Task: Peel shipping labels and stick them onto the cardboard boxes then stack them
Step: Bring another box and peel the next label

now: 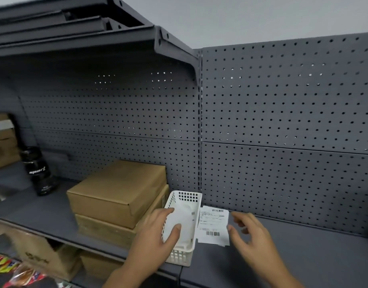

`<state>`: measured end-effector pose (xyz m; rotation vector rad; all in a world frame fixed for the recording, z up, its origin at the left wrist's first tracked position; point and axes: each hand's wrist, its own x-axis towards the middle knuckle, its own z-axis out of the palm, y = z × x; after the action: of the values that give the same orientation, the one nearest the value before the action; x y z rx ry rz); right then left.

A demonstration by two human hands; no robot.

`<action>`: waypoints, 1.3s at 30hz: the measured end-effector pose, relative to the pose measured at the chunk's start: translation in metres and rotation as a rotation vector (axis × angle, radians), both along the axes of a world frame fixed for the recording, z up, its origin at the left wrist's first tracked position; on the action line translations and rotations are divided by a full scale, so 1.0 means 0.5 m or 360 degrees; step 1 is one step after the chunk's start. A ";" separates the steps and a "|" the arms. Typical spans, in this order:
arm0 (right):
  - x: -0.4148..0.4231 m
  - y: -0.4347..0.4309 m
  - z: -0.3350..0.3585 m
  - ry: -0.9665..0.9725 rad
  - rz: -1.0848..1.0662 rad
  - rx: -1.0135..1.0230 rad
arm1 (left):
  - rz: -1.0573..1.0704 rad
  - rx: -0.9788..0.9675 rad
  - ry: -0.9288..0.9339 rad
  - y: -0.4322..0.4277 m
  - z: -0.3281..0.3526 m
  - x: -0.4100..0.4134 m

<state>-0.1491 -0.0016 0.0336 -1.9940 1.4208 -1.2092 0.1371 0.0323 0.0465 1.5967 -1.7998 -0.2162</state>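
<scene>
The black bottle point(38, 171) reads "sport"; the shipping label point(214, 226) shows barcodes, its text too blurred.

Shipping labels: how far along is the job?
Early. Done: two cardboard boxes stacked, no label visible on them. In hand: left hand in the white basket of labels, right hand at a loose printed label. Left: peeling, sticking, stacking.

We see soft, dim, even light, deep shadow under the upper shelf point(79, 41) at ten o'clock, motion blur on both hands, and wide-angle bending toward the edges.
</scene>
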 end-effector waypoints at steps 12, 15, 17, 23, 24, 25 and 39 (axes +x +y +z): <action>0.123 -0.038 0.001 -0.0182 -0.0118 0.0060 | 0.0044 -0.0001 0.0429 -0.017 0.040 0.067; 0.166 -0.048 0.013 -0.0239 -0.0102 0.0070 | 0.0045 -0.0149 0.0802 -0.011 0.089 0.089; 0.206 -0.052 0.024 -0.0268 -0.0071 0.0068 | 0.0032 -0.0314 0.0918 -0.011 0.120 0.118; 0.352 -0.058 0.056 -0.0192 0.0054 0.0031 | 0.0052 -0.0544 0.0791 -0.067 0.170 0.260; 0.374 -0.062 0.061 -0.0195 0.0071 0.0035 | 0.0067 -0.0502 0.0763 -0.080 0.172 0.286; 0.395 -0.067 0.067 -0.0193 0.0084 0.0039 | 0.0086 -0.0454 0.0723 -0.092 0.172 0.313; 0.561 -0.124 0.089 -0.0198 0.0035 0.0234 | 0.0330 -0.0077 0.0293 -0.165 0.126 0.561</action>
<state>0.1313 -0.0636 0.0781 -1.7997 1.3811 -1.1630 0.4177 -0.0501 0.1094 1.6587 -1.4791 -0.2137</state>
